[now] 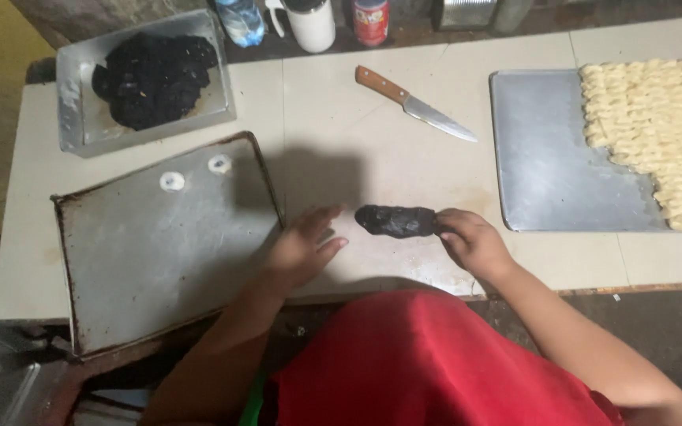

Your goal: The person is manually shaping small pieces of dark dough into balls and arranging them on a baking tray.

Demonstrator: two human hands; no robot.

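Right hand (pixel 475 241) pinching end of dark paste lump (pixel 396 222) on worktop (pixel 341 126), left hand (pixel 303 251) spread flat beside rusty tray (pixel 159 260): risk of soft lump tearing or smearing if lifted by one end only.

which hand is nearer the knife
Right. The right hand sits below the knife and a little to its right, gripping the dark lump. The left hand lies farther off, down and to the knife's left.
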